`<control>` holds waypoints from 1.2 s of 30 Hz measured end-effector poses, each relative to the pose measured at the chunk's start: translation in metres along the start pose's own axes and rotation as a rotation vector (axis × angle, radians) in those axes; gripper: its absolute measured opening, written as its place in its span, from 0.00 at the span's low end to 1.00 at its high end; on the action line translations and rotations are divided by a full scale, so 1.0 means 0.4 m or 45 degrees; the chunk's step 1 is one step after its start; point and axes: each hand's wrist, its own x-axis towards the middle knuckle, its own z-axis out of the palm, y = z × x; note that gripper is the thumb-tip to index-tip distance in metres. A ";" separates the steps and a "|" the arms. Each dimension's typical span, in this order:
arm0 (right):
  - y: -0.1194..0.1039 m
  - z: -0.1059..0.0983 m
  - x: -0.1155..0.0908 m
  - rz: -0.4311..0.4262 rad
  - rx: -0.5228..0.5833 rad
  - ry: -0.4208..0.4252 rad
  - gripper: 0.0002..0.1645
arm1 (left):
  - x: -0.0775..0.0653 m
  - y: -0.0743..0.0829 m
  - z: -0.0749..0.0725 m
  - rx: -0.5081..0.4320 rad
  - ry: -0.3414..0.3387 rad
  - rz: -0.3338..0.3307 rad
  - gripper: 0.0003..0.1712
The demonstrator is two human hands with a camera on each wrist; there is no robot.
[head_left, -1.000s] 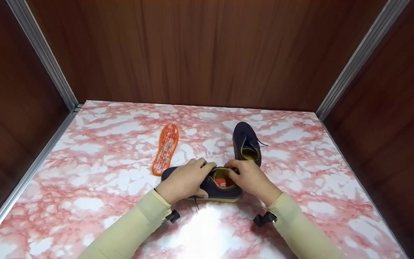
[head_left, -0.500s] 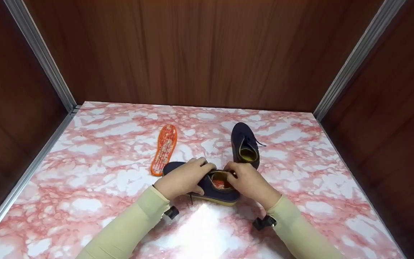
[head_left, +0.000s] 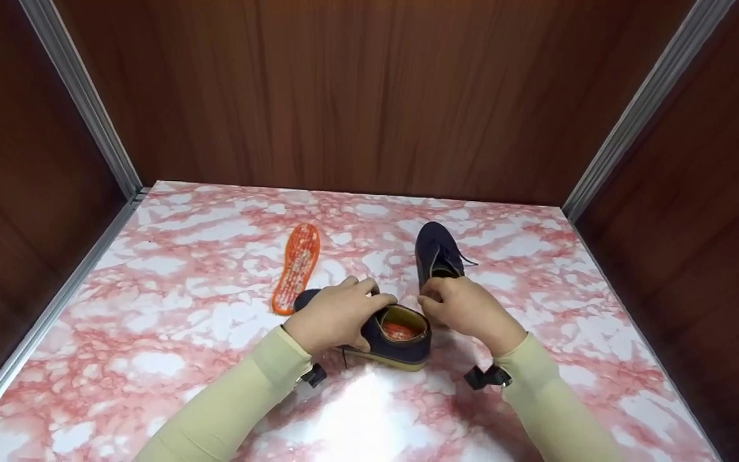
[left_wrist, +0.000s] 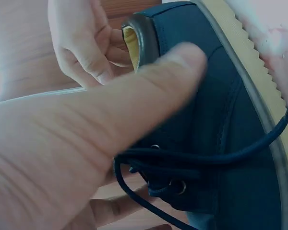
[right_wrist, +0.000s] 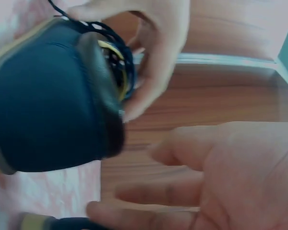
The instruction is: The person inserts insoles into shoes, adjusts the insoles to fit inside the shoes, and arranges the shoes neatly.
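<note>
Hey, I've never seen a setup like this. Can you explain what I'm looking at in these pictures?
There's no machine, just a person's bare left hand and right hand. The wide picture is taken from the person's head, looking forward and down; each close-up comes from one wrist, watching that hand's work. On the pink-and-white marbled table lie an orange insole and the far dark shoe. The left hand grips the near dark shoe, which has something orange inside. The right hand is just off its heel, holding nothing.
</note>
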 end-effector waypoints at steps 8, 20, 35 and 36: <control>0.001 -0.017 -0.004 -0.001 -0.060 -0.107 0.11 | 0.006 -0.015 -0.001 0.034 -0.065 0.051 0.46; 0.014 -0.014 -0.009 -0.026 -0.065 -0.103 0.10 | 0.004 -0.033 -0.023 0.034 -0.114 0.172 0.40; 0.015 0.000 -0.015 -0.053 -0.101 -0.072 0.11 | 0.000 -0.054 -0.020 -0.129 -0.100 0.201 0.25; 0.015 0.003 -0.016 -0.056 -0.103 -0.071 0.11 | -0.001 -0.055 -0.018 -0.142 -0.098 0.204 0.24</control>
